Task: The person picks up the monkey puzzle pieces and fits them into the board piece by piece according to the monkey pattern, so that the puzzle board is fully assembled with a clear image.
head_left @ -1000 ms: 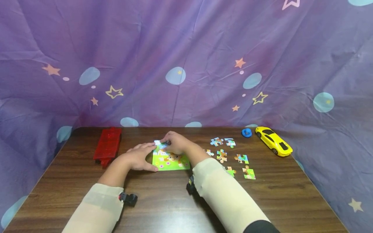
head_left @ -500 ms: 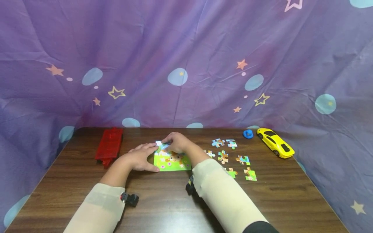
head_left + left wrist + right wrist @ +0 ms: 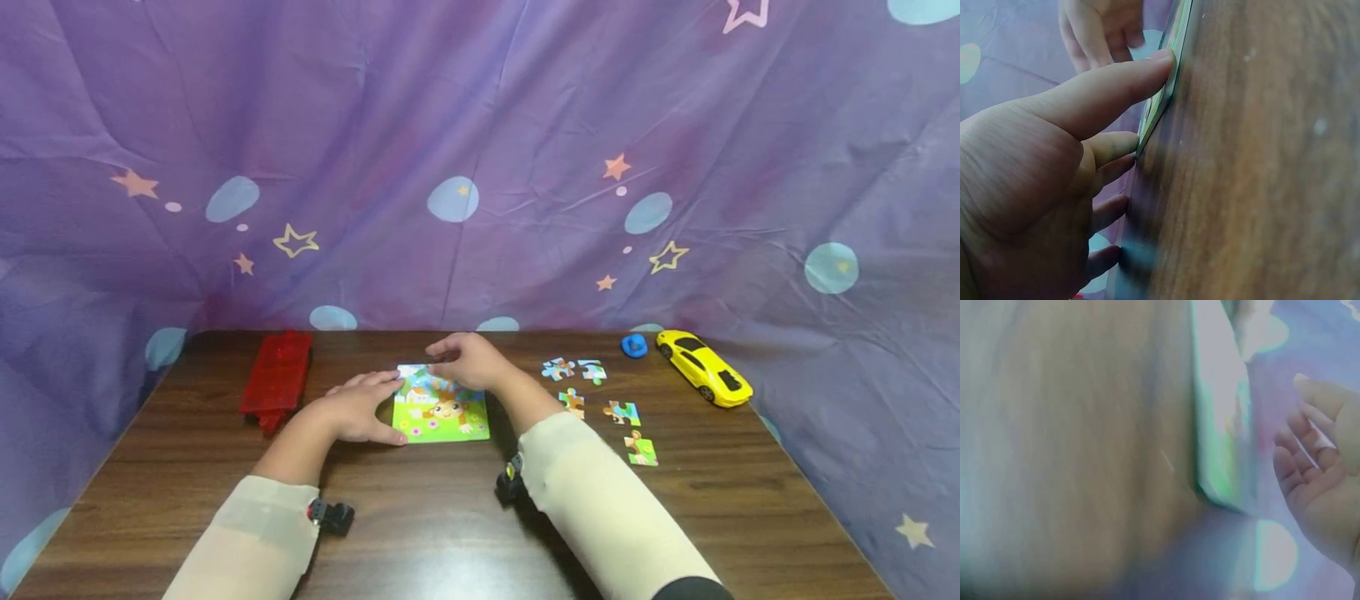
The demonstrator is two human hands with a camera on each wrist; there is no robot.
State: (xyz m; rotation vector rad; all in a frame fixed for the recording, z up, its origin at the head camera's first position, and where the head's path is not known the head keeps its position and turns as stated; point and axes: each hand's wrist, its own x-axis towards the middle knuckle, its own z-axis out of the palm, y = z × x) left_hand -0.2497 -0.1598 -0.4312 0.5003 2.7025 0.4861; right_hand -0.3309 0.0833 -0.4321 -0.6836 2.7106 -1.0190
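Observation:
A square picture puzzle (image 3: 442, 417) with a cartoon monkey on green grass lies flat on the table. My left hand (image 3: 362, 408) rests at its left side, the thumb on the near edge and the index fingertip by the far left corner. In the left wrist view those left fingers (image 3: 1110, 145) are fairly straight and touch the puzzle's rim. Over the back right part of the puzzle hovers my right hand (image 3: 474, 360), hiding some of it. The right wrist view shows that hand's fingers (image 3: 1300, 459) loosely curled, holding nothing, apart from the blurred puzzle.
Several loose jigsaw pieces (image 3: 572, 402) lie right of the puzzle, some behind my right forearm. Farther right are a small blue ring-like object (image 3: 634, 346) and a yellow toy car (image 3: 703, 368). A red translucent toy (image 3: 277, 377) stands at the left. A purple curtain (image 3: 480, 167) hangs behind the table.
My right hand has risen off the puzzle and shifted slightly right, its fingers less bent. More of the picture shows beneath it. The left hand stays at the puzzle's left side.

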